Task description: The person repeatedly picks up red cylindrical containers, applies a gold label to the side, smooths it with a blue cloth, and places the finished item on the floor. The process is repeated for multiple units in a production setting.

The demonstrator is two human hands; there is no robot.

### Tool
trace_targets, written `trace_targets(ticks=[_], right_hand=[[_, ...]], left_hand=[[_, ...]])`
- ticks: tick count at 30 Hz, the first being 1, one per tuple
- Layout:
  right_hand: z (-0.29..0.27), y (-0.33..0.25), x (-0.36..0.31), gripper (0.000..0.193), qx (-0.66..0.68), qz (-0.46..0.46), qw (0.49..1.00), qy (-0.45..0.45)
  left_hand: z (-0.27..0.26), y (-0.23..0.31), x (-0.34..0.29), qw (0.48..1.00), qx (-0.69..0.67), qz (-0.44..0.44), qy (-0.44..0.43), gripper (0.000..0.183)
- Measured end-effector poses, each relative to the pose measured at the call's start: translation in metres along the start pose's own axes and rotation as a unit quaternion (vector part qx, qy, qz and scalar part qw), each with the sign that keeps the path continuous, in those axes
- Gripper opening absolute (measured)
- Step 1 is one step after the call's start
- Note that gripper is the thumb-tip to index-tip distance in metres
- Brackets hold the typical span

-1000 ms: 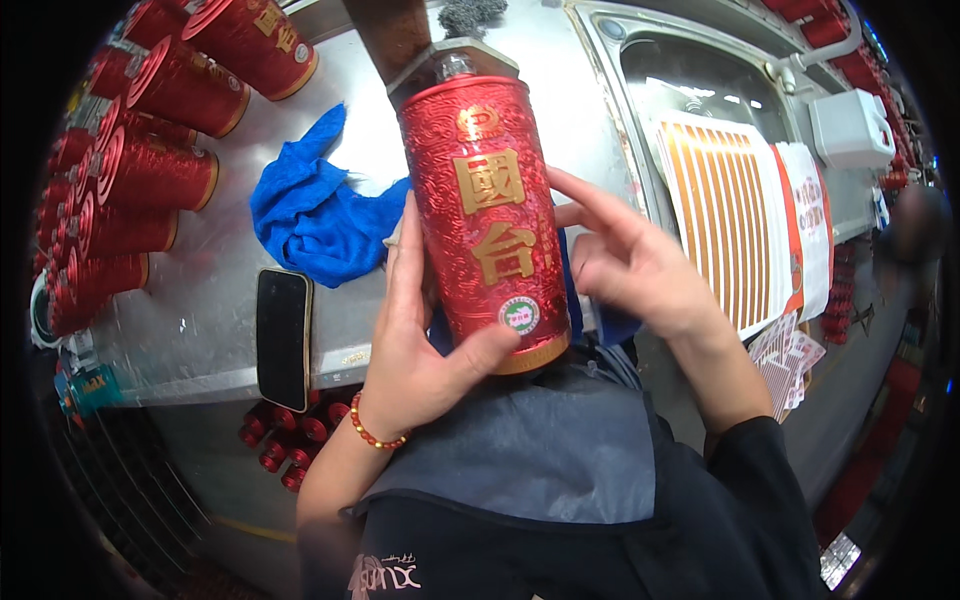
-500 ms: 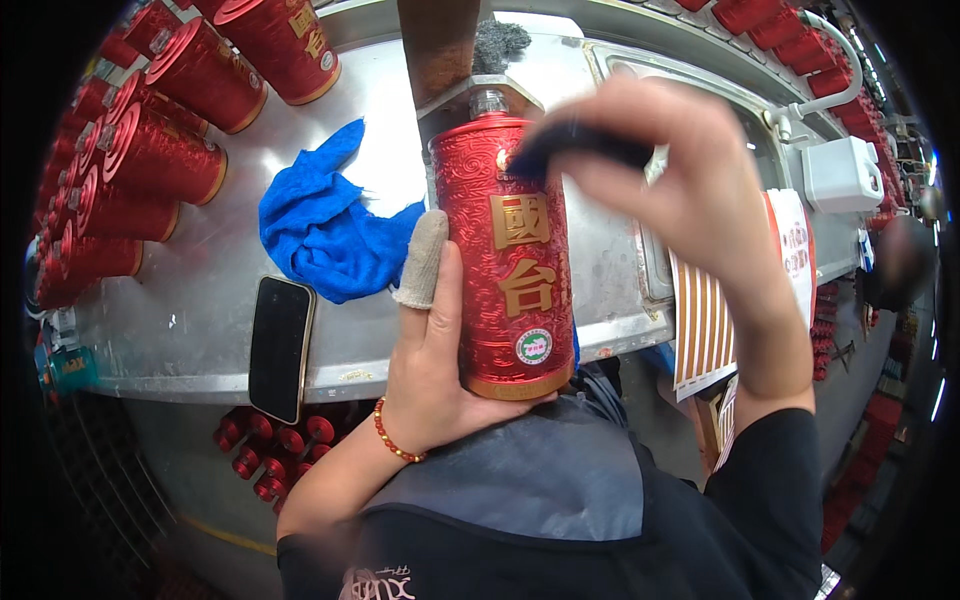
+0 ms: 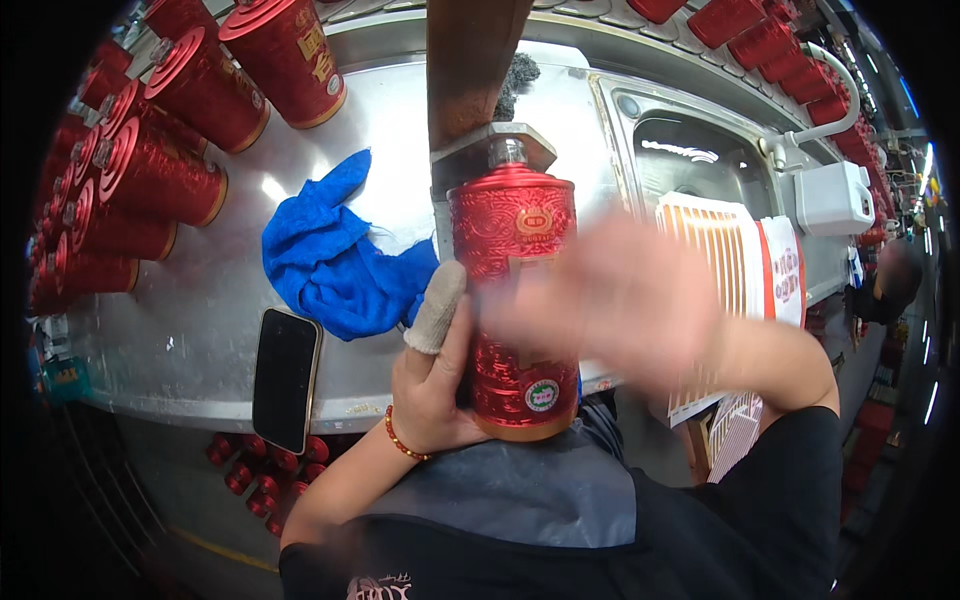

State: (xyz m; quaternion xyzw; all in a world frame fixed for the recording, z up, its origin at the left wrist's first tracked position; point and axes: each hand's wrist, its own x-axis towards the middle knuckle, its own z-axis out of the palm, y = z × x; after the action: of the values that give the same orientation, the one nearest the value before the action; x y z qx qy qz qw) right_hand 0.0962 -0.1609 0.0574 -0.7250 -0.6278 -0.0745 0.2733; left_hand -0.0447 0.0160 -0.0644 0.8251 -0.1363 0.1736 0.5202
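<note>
A red embossed bottle (image 3: 515, 225) with gold characters and a clear stopper stands tilted toward me, its base close to my apron. My left hand (image 3: 430, 400) holds it low on its left side; a knitted finger cot covers one finger. Across the bottle's lower front sweeps my right hand (image 3: 640, 305), smeared by motion, so its fingers and anything in them cannot be made out. The hand hides part of the gold lettering. A crumpled blue cloth (image 3: 345, 270) lies just left of the bottle.
A metal post (image 3: 470, 80) rises behind the bottle. Several red bottles (image 3: 205, 95) crowd the left. A phone (image 3: 285, 380) lies at the bench's front edge. On the right are a sink (image 3: 705, 155), striped label sheets (image 3: 700, 250) and a white jug (image 3: 835, 200).
My right hand has swung down from the bottle's shoulder to its lower front. The dark thing it held before no longer shows. The bottle and left hand appear slightly lower in view.
</note>
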Motion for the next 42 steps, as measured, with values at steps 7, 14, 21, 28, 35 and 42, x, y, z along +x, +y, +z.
trace_targets(ticks=[7,14,21,28,35,42], right_hand=[[-0.008,0.030,0.011,0.027,0.137,0.111,0.984,0.007],[-0.016,0.003,-0.004,0.025,0.146,0.056,0.986,-0.057],[-0.042,0.023,0.005,0.048,0.071,0.142,0.987,0.015],[-0.025,0.036,0.004,0.047,-0.002,0.064,0.997,0.038],[-0.028,0.032,0.004,0.045,0.012,0.062,0.998,0.020],[-0.041,0.044,0.010,0.041,-0.035,0.089,0.995,-0.002]], left_hand=[[0.002,-0.003,-0.004,0.996,0.078,0.034,0.042,0.123],[0.002,-0.001,-0.008,0.994,0.109,0.015,0.006,0.128],[0.006,-0.008,-0.010,1.000,-0.017,-0.010,0.006,0.117],[0.005,-0.007,-0.013,1.000,-0.020,-0.014,0.007,0.117],[0.007,-0.008,-0.015,0.999,-0.025,-0.017,0.013,0.117],[-0.001,-0.002,-0.007,0.998,0.058,-0.001,-0.001,0.130]])
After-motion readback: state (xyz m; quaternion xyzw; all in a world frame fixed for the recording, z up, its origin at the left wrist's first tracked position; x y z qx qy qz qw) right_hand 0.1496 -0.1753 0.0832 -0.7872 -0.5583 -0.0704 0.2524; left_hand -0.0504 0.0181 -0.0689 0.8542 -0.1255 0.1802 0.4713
